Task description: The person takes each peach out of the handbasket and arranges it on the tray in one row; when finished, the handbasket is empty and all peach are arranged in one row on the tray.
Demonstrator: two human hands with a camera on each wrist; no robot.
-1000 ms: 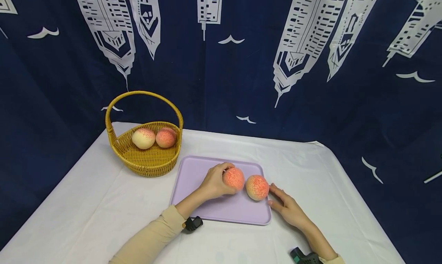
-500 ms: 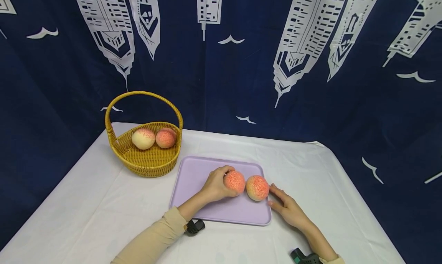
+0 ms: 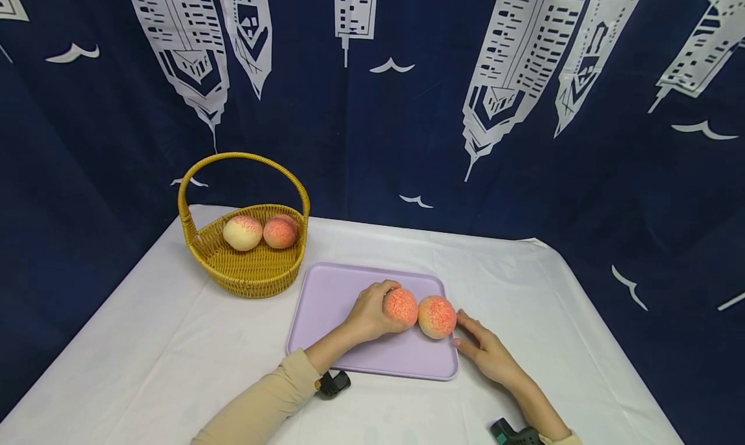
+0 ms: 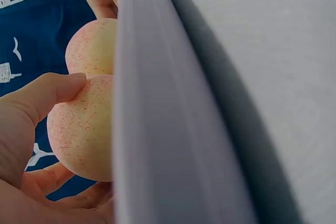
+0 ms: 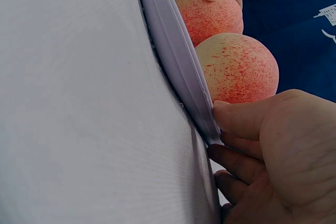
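My left hand (image 3: 369,314) grips a pink-orange peach (image 3: 400,308) over the lilac tray (image 3: 332,296), its thumb on the near side. In the left wrist view the thumb lies on this peach (image 4: 84,129). Against it, to the right, is a second peach (image 3: 438,317), paler on its left side. My right hand (image 3: 490,353) is beside the tray's right edge, fingers loosely extended and spread. In the right wrist view its thumb (image 5: 236,119) touches the tray rim close to the second peach (image 5: 241,69). The tray rim hides part of both peaches in the left wrist view.
A yellow wicker basket (image 3: 250,283) with a tall handle stands at the back left. Inside lie a pale peach (image 3: 242,232) and a redder peach (image 3: 280,231). White cloth (image 3: 174,367) covers the table. A dark blue printed curtain (image 3: 372,128) hangs behind.
My left hand has moved slightly right and toward the table's front with its peach, closing the gap to the second peach. That one has shifted slightly right. My right hand has hardly moved.
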